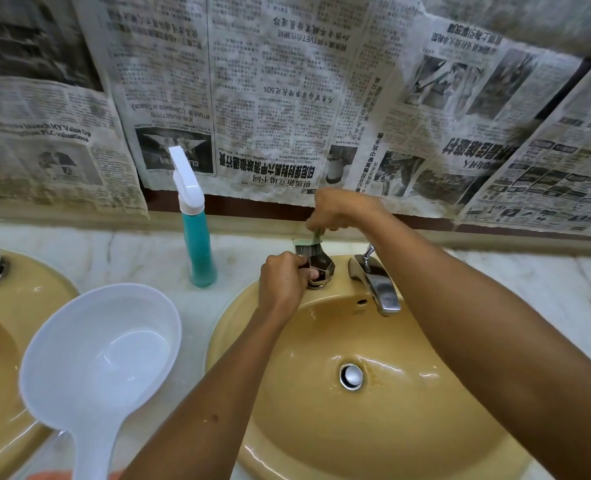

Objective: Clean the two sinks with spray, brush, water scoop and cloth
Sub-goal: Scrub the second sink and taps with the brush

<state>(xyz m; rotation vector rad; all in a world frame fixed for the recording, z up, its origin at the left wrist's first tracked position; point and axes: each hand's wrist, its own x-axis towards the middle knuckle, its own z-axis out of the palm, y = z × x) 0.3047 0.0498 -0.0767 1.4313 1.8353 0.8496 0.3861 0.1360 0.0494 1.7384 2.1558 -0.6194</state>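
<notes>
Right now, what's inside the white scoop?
The water scoop, lying on the counter between the two sinks, shows only its bare white bowl; no object inside. Whether a thin film of water sits in it can't be told. The counter beneath it is covered.

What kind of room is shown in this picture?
Probably a washroom: two yellow ceramic sinks sit in a pale marble counter, with a chrome faucet. Newspaper sheets cover the wall.

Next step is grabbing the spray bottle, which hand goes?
Left, probably. The left hand only grips the tap knob and sits nearer the spray bottle, which stands on its side. The right hand holds the brush, so it is occupied.
</notes>
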